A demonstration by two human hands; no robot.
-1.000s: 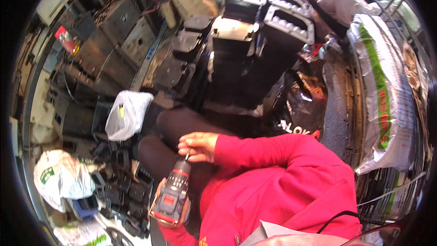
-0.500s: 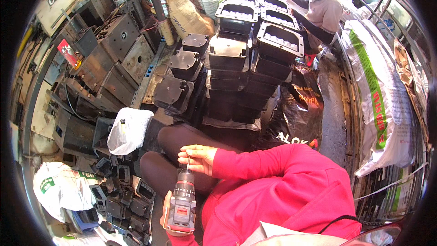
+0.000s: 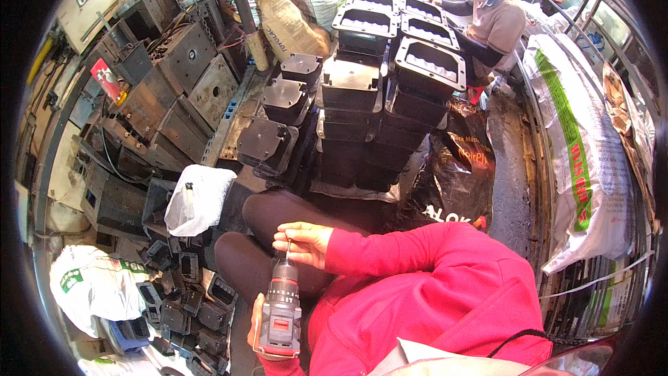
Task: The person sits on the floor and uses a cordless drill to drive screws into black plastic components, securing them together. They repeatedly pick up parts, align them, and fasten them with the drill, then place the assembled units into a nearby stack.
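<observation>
My left hand is wrapped round a grey and black cordless drill, which points up and away across my lap. A thin metal bit sticks out of the drill's chuck. My right hand comes in from the right in a red sleeve, its thumb and fingers pinched at the bit's tip. Whether a small screw is also between those fingers, I cannot make out. My dark-clad knees lie just beyond both hands.
Tall stacks of black open housings stand ahead, beside lidded black boxes. A white plastic bag and a heap of small black frames lie at left. Metal blocks fill the far left. Another person sits far right.
The view has shifted slightly. Both my hands keep their hold at the drill and bit. The other person's head and arm have moved a little.
</observation>
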